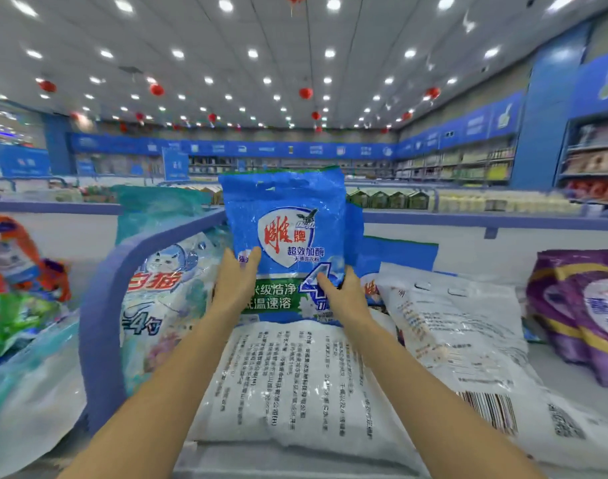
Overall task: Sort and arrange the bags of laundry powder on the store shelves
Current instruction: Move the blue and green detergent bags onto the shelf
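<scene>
Forearms [164, 392] reach in from 6 o'clock to a blue bag [288, 236] of laundry powder, held upright at the middle of the view with its printed front toward the camera. The left hand [235, 281] grips the bag's lower side at 8 o'clock, thumb curled over the front, its other fingers hidden behind the bag. The right hand [344, 295] grips the lower side at 4 o'clock the same way, thumb lying by a large white 4. The bag's bottom edge meets a white bag [295, 385] that lies flat on the shelf [558, 378] at 6 o'clock, its back with small black print facing up. A second white bag [461, 340], barcode showing, lies flat just beside it at 4 o'clock. Another blue bag [402, 254] stands behind the held one at 3 o'clock, partly hidden. At 9 o'clock a pale teal cat bag [164, 299] stands just right of a curved blue rail [95, 340]. Past the rail, at the far left edge, orange and green bags [15, 281] show only as a blur. Purple bags [586, 316] stand at the right edge, well apart from the hands. Red lanterns [306, 93] hang under ceiling lights at 12 o'clock.
</scene>
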